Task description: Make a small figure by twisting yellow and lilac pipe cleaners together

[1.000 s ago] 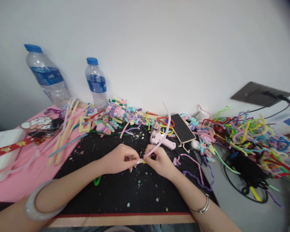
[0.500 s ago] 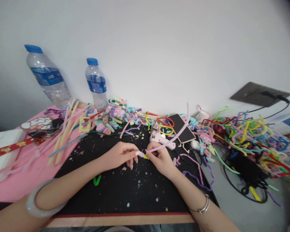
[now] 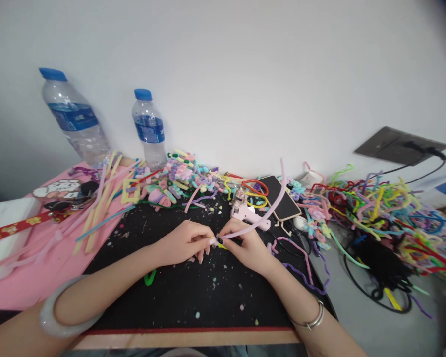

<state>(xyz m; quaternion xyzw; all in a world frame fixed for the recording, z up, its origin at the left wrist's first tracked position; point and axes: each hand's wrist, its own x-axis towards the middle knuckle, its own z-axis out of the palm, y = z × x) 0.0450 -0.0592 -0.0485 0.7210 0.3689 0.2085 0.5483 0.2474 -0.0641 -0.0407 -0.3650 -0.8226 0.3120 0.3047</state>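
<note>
My left hand (image 3: 188,242) and my right hand (image 3: 245,244) meet over a black mat (image 3: 178,297), fingers pinched together. Between them is a small piece with black and yellow bits (image 3: 220,243). My right hand pinches a long pale pink pipe cleaner (image 3: 271,208) whose free end curves up and to the right. My left hand pinches the small end of the same piece. A pale bangle sits on my left wrist, a silver one on my right.
A pink glue gun (image 3: 247,215) and a phone (image 3: 278,196) lie just behind the hands. Two water bottles (image 3: 148,129) stand at the wall. Heaps of coloured pipe cleaners (image 3: 386,208) cover the right side; pink paper (image 3: 40,267) and long stems lie left. Black cables (image 3: 379,267) run right.
The pipe cleaner's free end swung from upright toward the right, then eased back a little. Both hands stayed pinched at the same spot on the mat.
</note>
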